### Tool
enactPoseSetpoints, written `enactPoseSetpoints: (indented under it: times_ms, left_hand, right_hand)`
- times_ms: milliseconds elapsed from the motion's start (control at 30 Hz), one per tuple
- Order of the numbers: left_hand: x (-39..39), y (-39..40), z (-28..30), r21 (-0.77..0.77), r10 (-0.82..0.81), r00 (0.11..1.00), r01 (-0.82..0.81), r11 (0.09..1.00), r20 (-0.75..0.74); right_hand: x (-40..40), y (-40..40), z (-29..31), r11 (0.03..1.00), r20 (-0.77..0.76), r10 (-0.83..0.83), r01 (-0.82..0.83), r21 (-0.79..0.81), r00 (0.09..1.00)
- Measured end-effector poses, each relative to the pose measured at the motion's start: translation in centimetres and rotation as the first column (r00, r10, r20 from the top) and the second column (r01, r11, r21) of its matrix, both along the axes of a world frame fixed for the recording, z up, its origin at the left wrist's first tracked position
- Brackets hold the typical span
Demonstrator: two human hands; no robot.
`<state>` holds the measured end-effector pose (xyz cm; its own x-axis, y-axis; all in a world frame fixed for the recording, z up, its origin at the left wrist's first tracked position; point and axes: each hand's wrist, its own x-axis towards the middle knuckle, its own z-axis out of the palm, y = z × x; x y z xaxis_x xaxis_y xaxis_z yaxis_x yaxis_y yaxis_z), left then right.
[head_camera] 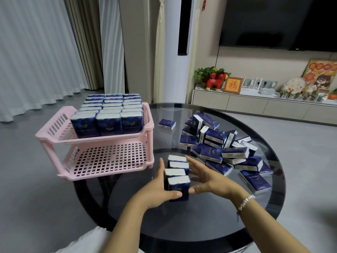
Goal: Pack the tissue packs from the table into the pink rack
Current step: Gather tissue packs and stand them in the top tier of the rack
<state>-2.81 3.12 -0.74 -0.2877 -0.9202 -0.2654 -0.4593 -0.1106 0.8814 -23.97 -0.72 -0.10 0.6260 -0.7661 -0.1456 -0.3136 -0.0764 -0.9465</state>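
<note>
- Round dark glass table (209,221) in a living room.
- Pink rack (102,141) at ten o'clock, top tier full.
- Left hand (160,190) and right hand (207,179), fingers straight, press a row of four tissue packs (177,177) between them.
- Loose tissue packs (224,148) at two o'clock.

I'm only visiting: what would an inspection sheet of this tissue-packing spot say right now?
Surface: round dark glass table.
Job's things: pink rack, upper tier full of packs, lower tier bare; loose pile; row of four upright packs.
Clutter: nothing seen.
Grippers: left hand and right hand press the row's sides.
Cables: nothing seen on the table.
Surroundings: curtains, television, low cabinet with ornaments.
</note>
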Motion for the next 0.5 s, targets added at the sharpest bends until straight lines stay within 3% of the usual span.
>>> enactPoseSetpoints:
  times_ms: [233, 400, 500]
  left_hand:
    - [-0.5, 0.1, 0.2, 0.025, -0.037, 0.994, 0.034, 0.999, 0.1]
    - [-0.8, 0.3, -0.1, 0.007, -0.041, 0.997, 0.04, 0.999, 0.064]
    - [-0.8, 0.1, -0.4, -0.009, -0.019, 0.999, 0.02, 1.0, 0.04]
  right_hand:
    - [0.6, -0.1, 0.1, 0.999, -0.097, 0.034, -0.038, -0.038, 0.995]
    - [1.0, 0.0, 0.1, 0.993, -0.3, 0.095, -0.109, -0.033, 0.949]
    - [1.4, -0.1, 0.3, 0.992, -0.321, 0.117, -0.124, -0.003, 0.94]
